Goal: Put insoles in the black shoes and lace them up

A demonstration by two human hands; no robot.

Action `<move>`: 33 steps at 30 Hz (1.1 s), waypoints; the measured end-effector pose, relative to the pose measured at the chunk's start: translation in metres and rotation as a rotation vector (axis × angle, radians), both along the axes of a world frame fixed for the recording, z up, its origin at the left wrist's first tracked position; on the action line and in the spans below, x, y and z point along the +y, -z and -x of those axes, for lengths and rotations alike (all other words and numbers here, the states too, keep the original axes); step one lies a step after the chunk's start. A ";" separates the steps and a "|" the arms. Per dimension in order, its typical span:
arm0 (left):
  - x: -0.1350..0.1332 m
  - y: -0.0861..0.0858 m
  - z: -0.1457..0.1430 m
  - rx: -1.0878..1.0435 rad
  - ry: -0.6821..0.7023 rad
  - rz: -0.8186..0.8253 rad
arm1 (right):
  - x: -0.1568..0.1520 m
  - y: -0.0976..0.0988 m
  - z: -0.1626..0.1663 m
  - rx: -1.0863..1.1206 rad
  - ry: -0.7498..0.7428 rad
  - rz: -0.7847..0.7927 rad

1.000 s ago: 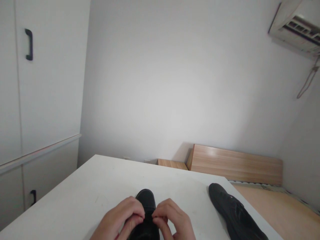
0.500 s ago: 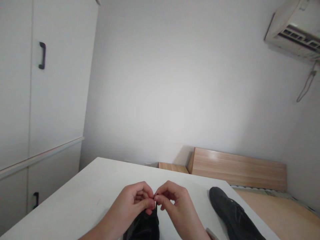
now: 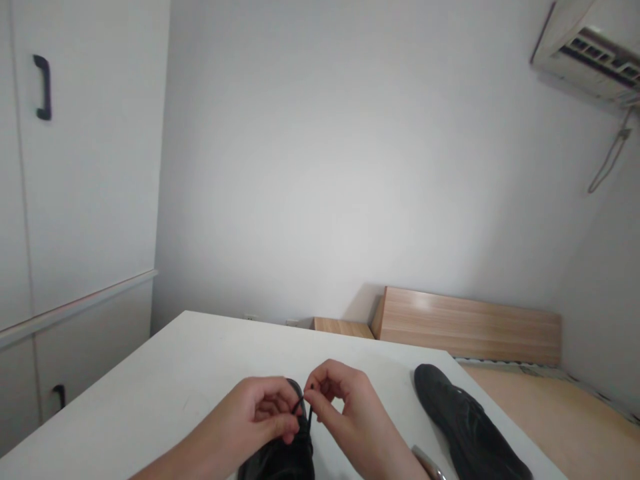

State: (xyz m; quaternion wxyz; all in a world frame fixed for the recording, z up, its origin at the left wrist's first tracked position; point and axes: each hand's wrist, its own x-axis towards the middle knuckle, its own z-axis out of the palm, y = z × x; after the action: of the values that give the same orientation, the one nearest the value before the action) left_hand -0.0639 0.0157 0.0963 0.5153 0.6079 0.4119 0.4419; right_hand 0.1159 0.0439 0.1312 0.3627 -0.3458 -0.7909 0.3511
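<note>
At the far left I saw a tall white cabinet with black handles (image 3: 90,167), and in front of it the smooth white desk (image 3: 165,380). My left hand (image 3: 257,417) was closed, thumb and forefinger pinched on a thin black shoelace (image 3: 306,409). The lace rose from the black leather lace-up shoe (image 3: 285,460) that sat on the desk at the near edge, mostly hidden under my knuckles. My right hand (image 3: 345,407) was pinched shut on the same lace, the two hands nearly touching above the shoe. I judged the lace limp, light and a little slick, best gripped close to the fingertips. The shoe looked firm in the sole with softer uppers, heavy enough to stay put. Further right lay a second black leather shoe (image 3: 467,433), matte and creased, well apart from my hands. Beyond it stood a pale wood-grain headboard (image 3: 465,327), and high on the wall a white air conditioner (image 3: 590,47).
</note>
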 end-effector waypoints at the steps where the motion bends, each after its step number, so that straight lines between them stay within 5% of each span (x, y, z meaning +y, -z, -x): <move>1: 0.000 0.001 0.002 0.004 0.020 0.027 | 0.000 0.000 0.000 0.006 0.009 -0.006; 8: 0.005 0.007 0.003 -0.077 -0.086 0.059 | -0.001 -0.003 -0.002 0.083 0.033 -0.002; 14: -0.001 0.012 -0.011 -0.039 0.015 0.059 | -0.005 0.003 0.009 0.077 -0.019 -0.187; 21: -0.007 0.001 -0.001 0.092 0.093 0.055 | -0.001 -0.002 -0.001 0.038 -0.055 0.024; 29: -0.022 -0.003 0.000 0.744 -0.051 -0.818 | 0.007 0.007 -0.007 -0.118 -0.356 0.197; 33: -0.028 0.004 -0.002 0.802 -0.152 -1.073 | 0.020 0.024 -0.007 -0.010 -0.382 0.362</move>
State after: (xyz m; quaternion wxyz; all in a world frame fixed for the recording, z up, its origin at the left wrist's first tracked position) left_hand -0.0623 -0.0120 0.0920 -0.0835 0.8661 0.3362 0.3604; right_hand 0.1232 0.0637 0.1068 0.2180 -0.2514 -0.7679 0.5473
